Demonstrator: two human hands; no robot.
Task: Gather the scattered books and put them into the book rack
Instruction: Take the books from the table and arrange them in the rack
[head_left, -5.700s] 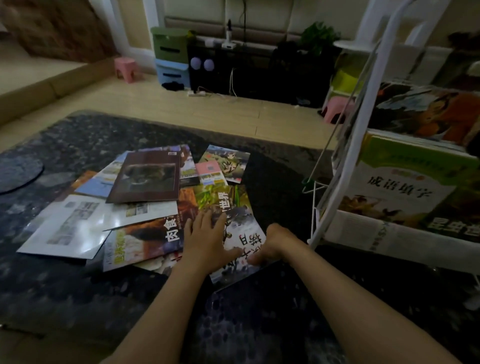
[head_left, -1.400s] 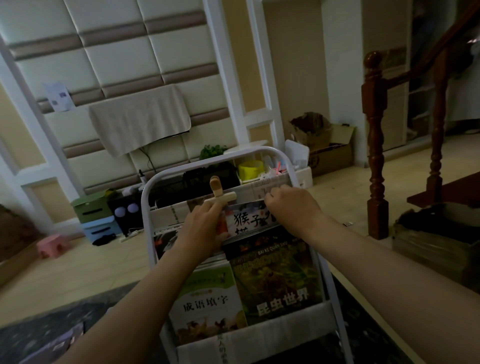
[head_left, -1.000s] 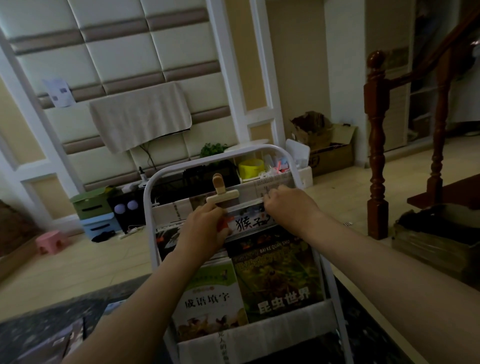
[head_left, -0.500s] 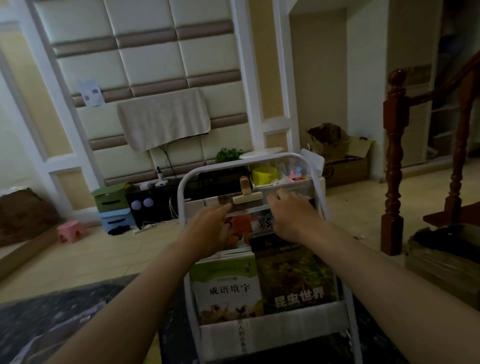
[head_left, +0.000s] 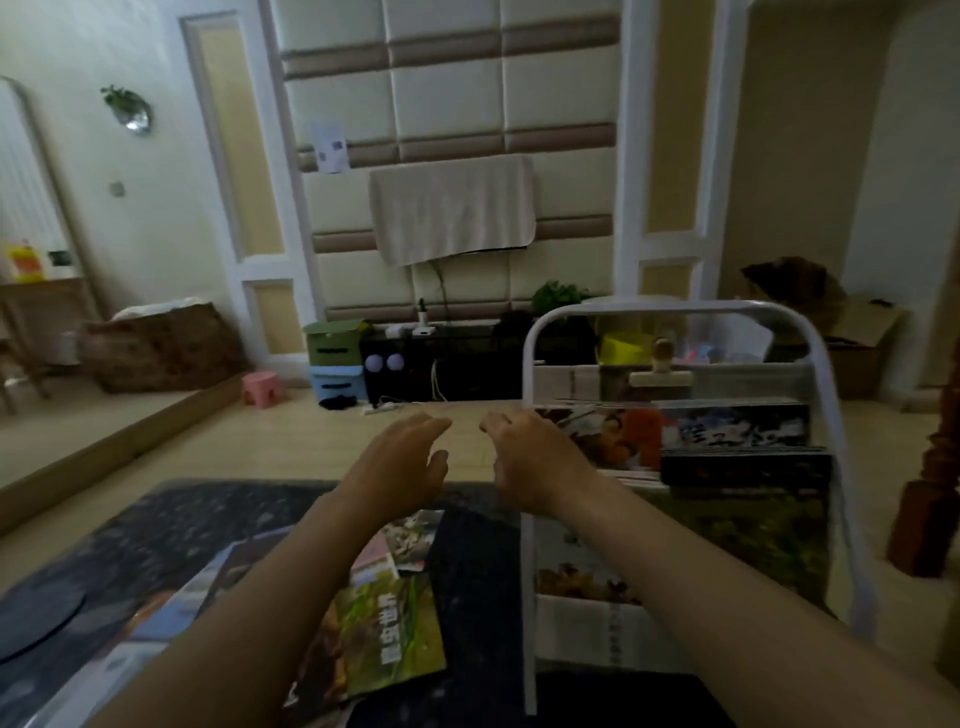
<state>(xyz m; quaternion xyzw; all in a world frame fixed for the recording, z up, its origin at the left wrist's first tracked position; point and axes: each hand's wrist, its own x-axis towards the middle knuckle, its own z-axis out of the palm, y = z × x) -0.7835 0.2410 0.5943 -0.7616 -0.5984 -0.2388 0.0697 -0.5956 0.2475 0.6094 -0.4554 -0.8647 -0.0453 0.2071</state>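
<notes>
The book rack, a white metal frame, stands on the dark bench and holds several books upright in its tiers, their covers facing the viewer. A wooden clip sits on the rack's top tier.

Both hands are in the air to the left of the rack, and neither holds anything. The right hand is just at the rack's left post, level with the upper tier, its fingers loosely curled and empty; whether it touches the post cannot be told. The left hand is further left of the rack and apart from it, its fingers spread and nearly straight.

The scattered books lie flat on the bench to the lower left of the rack, overlapping one another beneath the left forearm; a green cover lies nearest the rack's foot.
</notes>
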